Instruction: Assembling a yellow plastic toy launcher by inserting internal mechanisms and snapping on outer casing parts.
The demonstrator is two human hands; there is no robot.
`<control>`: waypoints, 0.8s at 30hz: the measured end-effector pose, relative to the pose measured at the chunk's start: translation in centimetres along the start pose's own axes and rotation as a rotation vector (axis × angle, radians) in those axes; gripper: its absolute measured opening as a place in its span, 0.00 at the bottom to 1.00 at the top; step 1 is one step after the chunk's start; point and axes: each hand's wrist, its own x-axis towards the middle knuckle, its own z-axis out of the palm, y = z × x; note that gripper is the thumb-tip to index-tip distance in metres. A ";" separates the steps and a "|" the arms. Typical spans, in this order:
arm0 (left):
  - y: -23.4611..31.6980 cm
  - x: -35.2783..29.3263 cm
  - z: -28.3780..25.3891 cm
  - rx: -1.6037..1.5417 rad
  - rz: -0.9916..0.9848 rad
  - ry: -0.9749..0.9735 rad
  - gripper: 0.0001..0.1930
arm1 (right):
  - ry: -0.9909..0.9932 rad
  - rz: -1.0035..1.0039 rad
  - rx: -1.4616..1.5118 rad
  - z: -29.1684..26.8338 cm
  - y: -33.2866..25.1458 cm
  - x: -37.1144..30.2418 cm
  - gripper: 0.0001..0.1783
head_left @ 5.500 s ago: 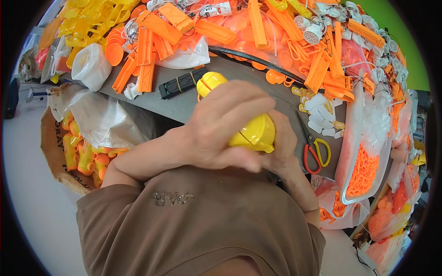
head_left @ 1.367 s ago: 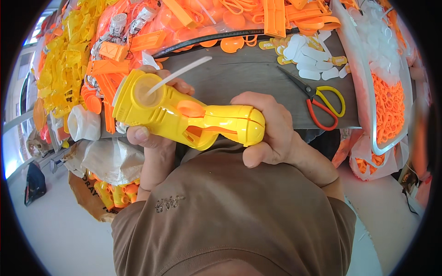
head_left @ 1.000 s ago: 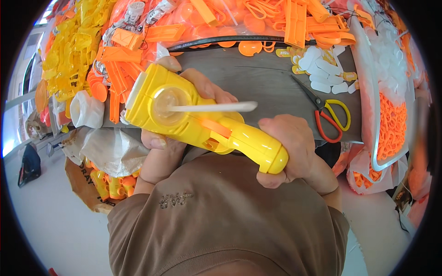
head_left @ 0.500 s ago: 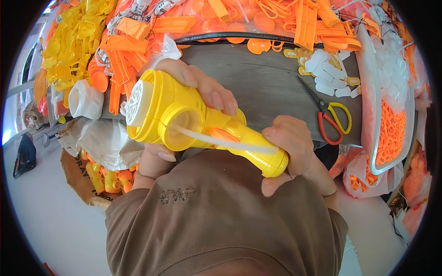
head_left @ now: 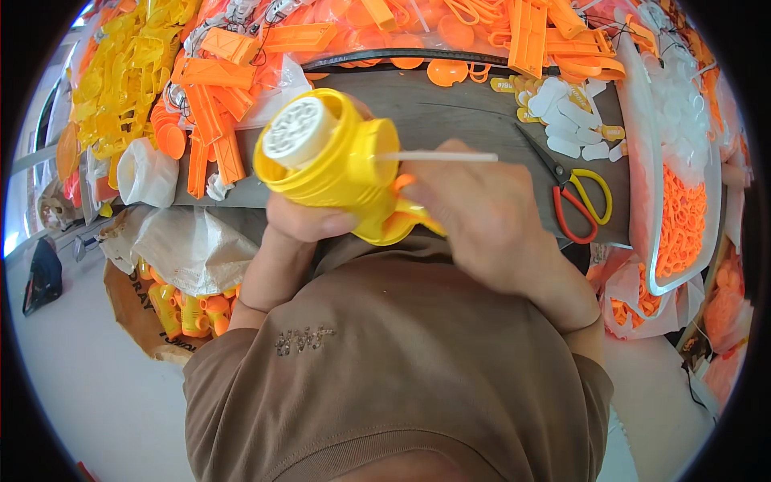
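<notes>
A yellow plastic toy housing [head_left: 321, 185], with a wide round head and a handle, is tilted in front of my chest. In its head sits a white round insert [head_left: 299, 130] with a pattern of openings. From the housing's side opening a thin white tube [head_left: 458, 157] sticks out to the right. My left hand [head_left: 309, 218] grips the head from below; its other fingers are mostly hidden behind it. My right hand [head_left: 494, 213] has its fingers curled in against a small orange part [head_left: 403, 183] on the handle, slightly blurred, and its fingertips are partly hidden.
Red-and-yellow-handled scissors [head_left: 574, 193] lie on the dark bench at right, near white oval pieces [head_left: 562, 112]. Orange parts [head_left: 213, 96] and yellow parts [head_left: 128, 80] are heaped at far left. A bin of orange rings [head_left: 681, 229] stands right; a sack of yellow housings [head_left: 189, 312] is below left.
The housing has turned, its head moving up and right. My right hand has left the handle's end and moved up to the orange part. The tube now sticks out rightward.
</notes>
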 end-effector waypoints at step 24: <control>0.2 0.7 0.2 0.253 0.277 -0.112 0.45 | 0.162 -0.010 0.202 -0.1 1.3 -3.0 0.24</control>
